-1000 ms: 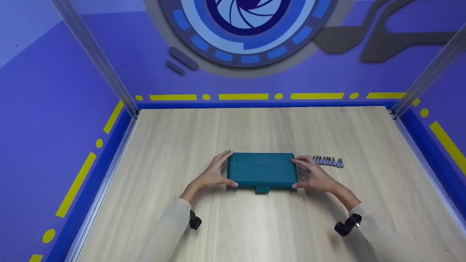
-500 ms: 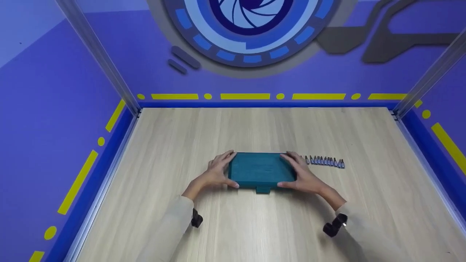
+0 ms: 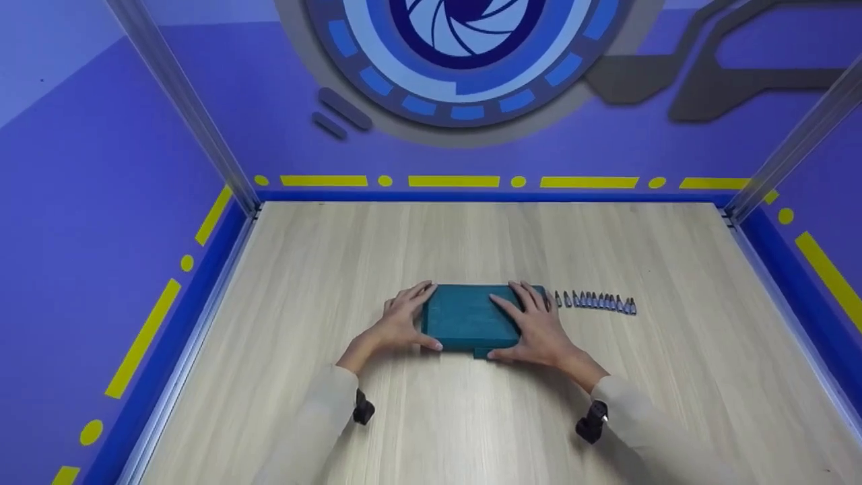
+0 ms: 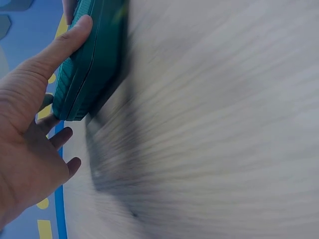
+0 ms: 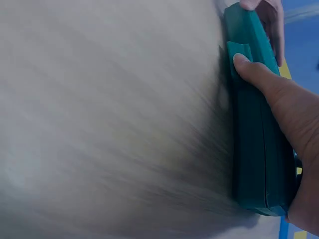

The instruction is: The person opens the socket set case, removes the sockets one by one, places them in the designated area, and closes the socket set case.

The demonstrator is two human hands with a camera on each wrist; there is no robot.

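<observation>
A shut teal plastic case [image 3: 465,316] lies flat on the wooden table [image 3: 471,236], with its latch tab [image 3: 483,351] toward me. My left hand [image 3: 399,322] touches the case's left end, fingers straight along the edge and thumb at the near corner. In the left wrist view the left hand [image 4: 25,124] has its thumb pressed against the side of the case [image 4: 84,64]. My right hand [image 3: 535,327] lies flat on the lid, thumb by the latch. In the right wrist view the right hand [image 5: 289,109] has its thumb on the tab of the case [image 5: 251,144].
A row of several small metal screwdriver bits [image 3: 596,301] lies on the table just right of the case. Blue and purple walls enclose the table on three sides, with metal posts [image 3: 182,101] at the back corners. Black wrist cameras [image 3: 363,407] sit on both sleeves.
My right hand has slid left from the case's right end onto the lid, uncovering more of the bits. The left hand and the case have stayed put.
</observation>
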